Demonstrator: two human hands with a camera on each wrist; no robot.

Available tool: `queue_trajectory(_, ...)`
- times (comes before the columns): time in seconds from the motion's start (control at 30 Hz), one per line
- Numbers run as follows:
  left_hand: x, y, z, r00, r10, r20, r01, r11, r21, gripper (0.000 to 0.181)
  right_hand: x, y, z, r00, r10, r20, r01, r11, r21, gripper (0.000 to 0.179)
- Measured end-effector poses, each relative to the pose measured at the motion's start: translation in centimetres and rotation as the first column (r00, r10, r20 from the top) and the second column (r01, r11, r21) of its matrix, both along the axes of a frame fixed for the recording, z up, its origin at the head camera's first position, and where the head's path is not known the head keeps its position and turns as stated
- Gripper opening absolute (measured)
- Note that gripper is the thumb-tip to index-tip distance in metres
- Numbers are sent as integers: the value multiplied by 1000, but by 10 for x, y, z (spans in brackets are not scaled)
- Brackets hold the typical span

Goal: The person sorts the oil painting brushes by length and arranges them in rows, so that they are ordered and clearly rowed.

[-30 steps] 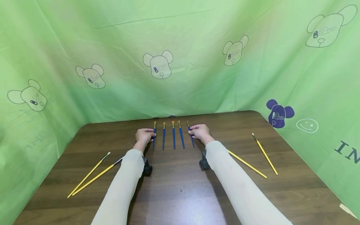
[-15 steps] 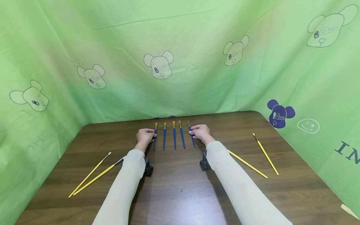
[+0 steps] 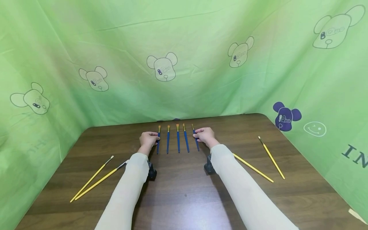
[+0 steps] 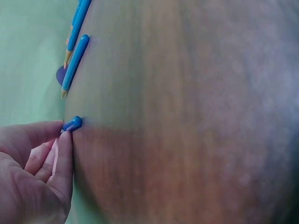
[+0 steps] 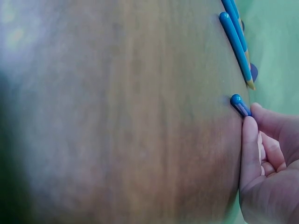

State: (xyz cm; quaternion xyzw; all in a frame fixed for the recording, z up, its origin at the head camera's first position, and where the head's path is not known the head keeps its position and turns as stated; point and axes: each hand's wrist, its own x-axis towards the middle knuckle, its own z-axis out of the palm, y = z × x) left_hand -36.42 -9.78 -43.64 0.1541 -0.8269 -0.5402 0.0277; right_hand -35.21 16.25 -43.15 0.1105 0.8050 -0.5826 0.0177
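Several blue paintbrushes lie in a row near the table's far edge, bristles pointing away. My left hand (image 3: 148, 139) pinches the leftmost blue paintbrush (image 3: 158, 148) between thumb and fingers; in the left wrist view the handle end of that brush (image 4: 74, 122) pokes out past the fingertips. At the other end of the row, my right hand (image 3: 204, 134) pinches the rightmost blue paintbrush (image 3: 197, 146), whose rounded handle end (image 5: 237, 100) shows in the right wrist view. Between the hands lie a left-middle brush (image 3: 168, 142), a centre brush (image 3: 178, 140) and a right-middle brush (image 3: 186, 140).
Two yellow paintbrushes, one thinner (image 3: 92, 179) and one thicker (image 3: 99, 181), lie at the left of the brown table (image 3: 178, 198). On the right lie another yellow brush (image 3: 254, 168), partly behind the sleeve, and a fourth-side yellow brush (image 3: 273, 161). A green printed cloth (image 3: 195, 92) hangs behind.
The left hand's brush has shifted very slightly to the right along with a small shift of the whole view. Both hands keep their pinch on the end brushes.
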Motion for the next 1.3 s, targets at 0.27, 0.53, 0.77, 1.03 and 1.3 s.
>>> queue_trajectory(0.27,0,-1,-1,1000,-1,-1,1,1000,18,18,-2,-1,1,1000,-8,18,8,1000,17,27)
queue_trajectory(0.53,1,-1,-2,1000,7,11,-7,1000,20,18,-1,-2,1,1000,-14,20,14,1000,18,28)
queue_trajectory(0.77,1,-1,-2,1000,1,-6,-1,1000,31,19,-1,-1,0,1000,-15,3,15,1000,20,28)
queue_trajectory(1.03,4,-1,0,1000,-6,-15,7,999,52,19,-4,-1,-4,1000,-13,4,13,999,34,29)
queue_trajectory(1.3,3,-1,0,1000,-3,-14,4,998,65,19,-2,-1,-1,1000,-16,3,16,1000,19,29)
